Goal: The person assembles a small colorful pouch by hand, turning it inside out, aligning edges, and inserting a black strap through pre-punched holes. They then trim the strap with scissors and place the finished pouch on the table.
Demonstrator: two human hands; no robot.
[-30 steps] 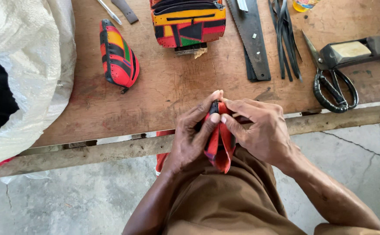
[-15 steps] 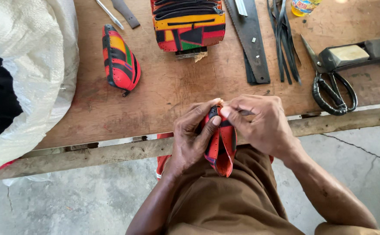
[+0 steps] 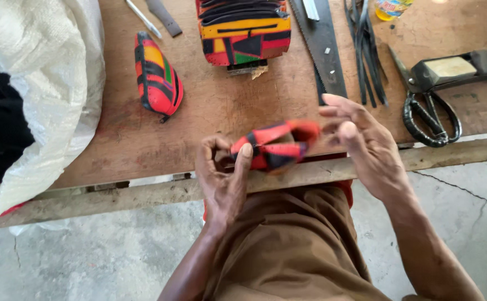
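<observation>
- Since the earlier frames, both hands have drawn apart: the red-and-black patterned piece, which hung upright and folded between them, now lies stretched sideways.
- Left hand grasps the near-left end of that piece; its thumb presses on top and the other fingers curl underneath.
- Right hand sits at the piece's right end, fingers spread and loosely bent; the thumb is just beside the orange tip, but whether it touches cannot be told.
- Patterned piece is held in the air, just above the near edge of the wooden worktop, over the person's brown-clad lap.
- Taking that piece as landmark: up and to the left, a finished pointed shape in red, yellow, green and black lies on the worktop, well apart.
- Straight beyond the piece stands a stack of similar patterned pieces at the far edge of the view.
- Beyond and to the right of the piece lies a hand saw blade, with a bundle of dark strips just beside it.
- Far right of the piece rest black-handled scissors, touching a dark block-shaped tool.
- Far left of the piece, a white woven sack hangs over the worktop's edge.
</observation>
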